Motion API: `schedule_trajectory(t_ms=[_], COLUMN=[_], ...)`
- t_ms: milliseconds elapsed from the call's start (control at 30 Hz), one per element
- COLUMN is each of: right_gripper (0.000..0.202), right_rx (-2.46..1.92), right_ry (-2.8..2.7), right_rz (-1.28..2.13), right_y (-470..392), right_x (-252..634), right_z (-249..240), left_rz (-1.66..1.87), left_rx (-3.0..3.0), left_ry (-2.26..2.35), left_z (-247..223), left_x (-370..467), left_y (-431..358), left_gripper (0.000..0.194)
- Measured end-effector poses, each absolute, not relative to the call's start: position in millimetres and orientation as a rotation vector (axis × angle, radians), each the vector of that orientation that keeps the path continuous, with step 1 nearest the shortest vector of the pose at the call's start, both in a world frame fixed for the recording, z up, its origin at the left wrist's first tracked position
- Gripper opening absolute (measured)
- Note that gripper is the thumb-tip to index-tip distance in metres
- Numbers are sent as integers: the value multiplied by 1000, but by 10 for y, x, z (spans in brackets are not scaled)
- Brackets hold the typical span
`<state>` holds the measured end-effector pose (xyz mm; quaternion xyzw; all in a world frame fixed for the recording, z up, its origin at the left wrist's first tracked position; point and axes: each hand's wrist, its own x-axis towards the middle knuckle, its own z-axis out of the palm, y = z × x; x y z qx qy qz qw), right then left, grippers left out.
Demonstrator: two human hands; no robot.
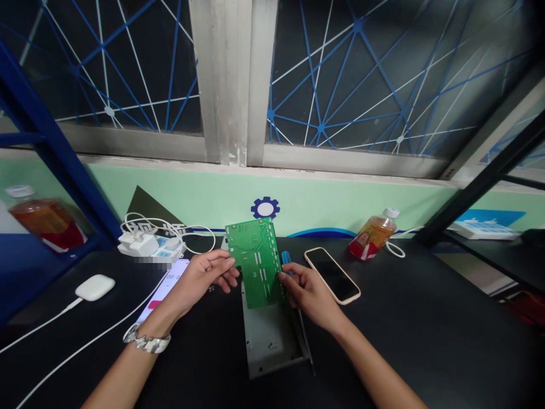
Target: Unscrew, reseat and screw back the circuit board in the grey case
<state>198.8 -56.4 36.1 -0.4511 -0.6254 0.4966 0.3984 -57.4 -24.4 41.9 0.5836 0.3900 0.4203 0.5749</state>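
A green circuit board [254,264] is held tilted up above a grey metal housing [272,341] that lies on the black table. My left hand [208,270] pinches the board's left edge between thumb and forefinger, its other fingers loosely curled. At the right edge, my right hand [309,292] grips the board with thumb and fingers. The board covers the far part of the housing. Behind my right fingers shows part of a blue object [286,257], too hidden to name.
Right of the board lies a phone [334,275], with a drink bottle [373,234] behind it. To the left are a lit phone [164,291], a power strip with chargers [149,244], and a white earbud case [95,288] on a cable. A wall and windows stand behind the table [383,341].
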Motion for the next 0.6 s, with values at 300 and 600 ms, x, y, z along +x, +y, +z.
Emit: schedule_trajectory(t_ms=[300, 600], right_gripper=[47, 67], right_rx=[-1020, -895], right_ry=[-1309, -1317], right_rz=[1429, 1408], right_y=[-513, -609], right_x=[2011, 1992], right_z=[357, 490], left_rz=[945, 796], left_rx=[1304, 1385], left_ry=[796, 912], left_z=[442, 404], left_x=[-644, -584], left_y=[-257, -264], left_gripper=[35, 46])
